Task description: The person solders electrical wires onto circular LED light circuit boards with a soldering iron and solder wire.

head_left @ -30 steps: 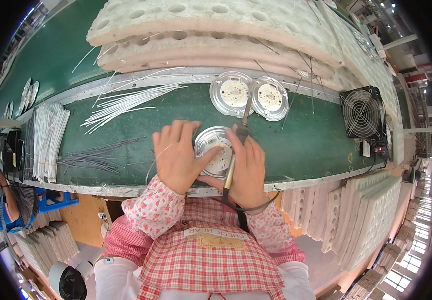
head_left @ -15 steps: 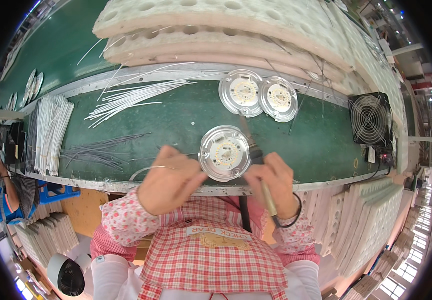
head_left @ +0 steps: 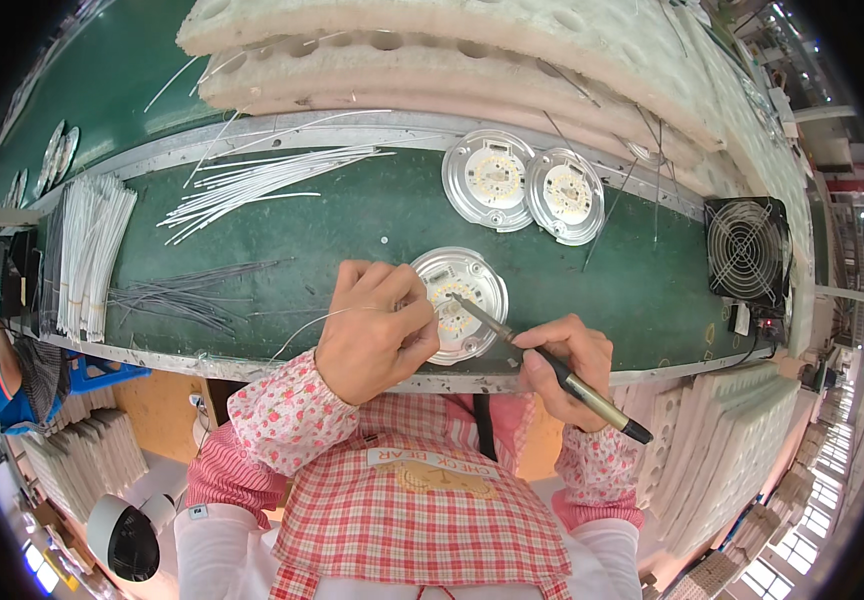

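At my far left the white bundle [head_left: 92,265] stands on the bench [head_left: 642,315], with loose grey wires [head_left: 187,295] and loose white wires [head_left: 262,188] to its right; I'd leave all of these alone while the iron is in use. My left hand [head_left: 377,328] is curled closed over the disc's left edge, a thin wire [head_left: 302,333] running up to it across the fingers; what the fingertips pinch is hidden, so I can't tell. That hand would do best as a light steadying weight, its fingers clear of the hot end. The disc [head_left: 484,300] lies flat near the bench's front edge, right before me, its board facing up. The iron [head_left: 592,396] slants in from the right, its tip over the board, though whether it touches I can't tell. My right hand [head_left: 570,370] grips it by its dark handle, pen-fashion, which should suit small, exact work. I judge a short, firm dab at one spot better than dragging, since the small parts sit close around it. Beyond the disc, two more discs [head_left: 492,180] lie overlapping, well out of the iron's way; the fan [head_left: 747,250] stands at the far right.
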Action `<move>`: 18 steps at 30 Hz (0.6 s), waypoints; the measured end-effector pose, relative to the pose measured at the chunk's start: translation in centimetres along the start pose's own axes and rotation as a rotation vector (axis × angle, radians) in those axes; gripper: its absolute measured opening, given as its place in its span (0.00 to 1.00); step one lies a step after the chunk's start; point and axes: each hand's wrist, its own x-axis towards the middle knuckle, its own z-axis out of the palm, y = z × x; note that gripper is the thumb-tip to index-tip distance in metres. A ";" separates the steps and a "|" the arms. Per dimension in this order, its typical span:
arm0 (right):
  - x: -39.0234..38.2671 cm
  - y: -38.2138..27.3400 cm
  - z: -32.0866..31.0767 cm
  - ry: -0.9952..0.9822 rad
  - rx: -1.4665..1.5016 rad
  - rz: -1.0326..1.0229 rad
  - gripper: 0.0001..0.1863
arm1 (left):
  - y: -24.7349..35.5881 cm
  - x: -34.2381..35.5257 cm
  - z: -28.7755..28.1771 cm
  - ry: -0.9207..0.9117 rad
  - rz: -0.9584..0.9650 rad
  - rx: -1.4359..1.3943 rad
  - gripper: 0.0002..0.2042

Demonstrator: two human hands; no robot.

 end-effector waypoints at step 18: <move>0.5 -0.3 -0.8 -0.058 0.276 0.299 0.06 | 0.5 -0.1 1.2 -0.018 0.074 0.211 0.07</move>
